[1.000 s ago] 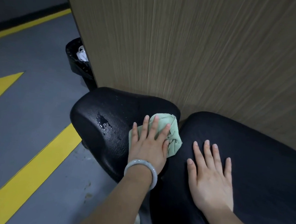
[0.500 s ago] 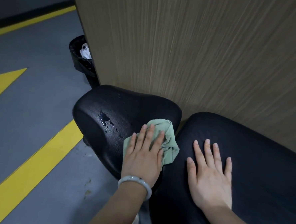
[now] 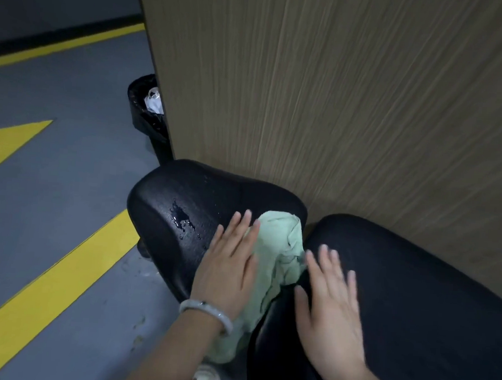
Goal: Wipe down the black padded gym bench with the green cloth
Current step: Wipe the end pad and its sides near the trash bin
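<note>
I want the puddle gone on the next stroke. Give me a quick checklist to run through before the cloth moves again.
1. Left hand flat on the green cloth: ok, though much of the cloth lies loose beside the palm.
2. Puddle on the small pad wiped: not ok, it sits left of the cloth, untouched.
3. Path from cloth to puddle free: ok, only bare wet pad between.
4. Right hand bracing the long pad: cannot tell, it is blurred.
5. Cloth clear of the gap between pads: not ok, its tail hangs down there.
</note>
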